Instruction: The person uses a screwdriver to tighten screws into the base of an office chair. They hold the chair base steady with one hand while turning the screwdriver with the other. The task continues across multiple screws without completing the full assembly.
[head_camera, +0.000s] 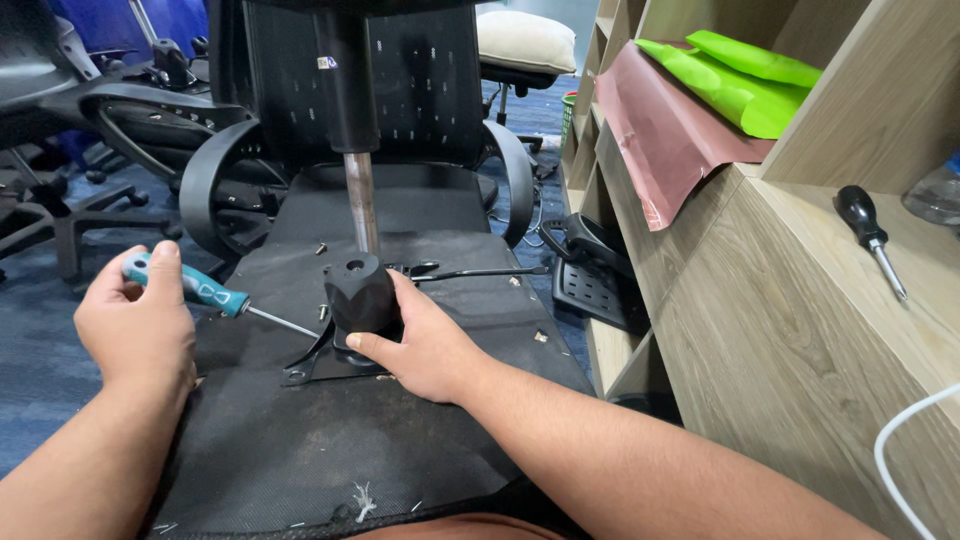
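Observation:
An office chair lies upside down before me, its black fabric underside (300, 440) facing up. A black mechanism block (358, 292) sits on a metal plate there, with a silver gas-lift rod (361, 200) rising from it into a black cylinder. My right hand (425, 345) grips the block's right side, thumb along its base. My left hand (135, 325) holds a teal-handled screwdriver (200, 290), its shaft pointing right toward the block's base. Loose screws (321, 248) lie on the fabric nearby.
A wooden shelf unit (760, 300) stands at the right with a black-handled screwdriver (868, 235) on its top, pink and green sheets (690, 110) above, a white cable (905, 430) lower down. Other black office chairs (110, 110) crowd the back left. A black headrest part (595, 270) lies beside the shelf.

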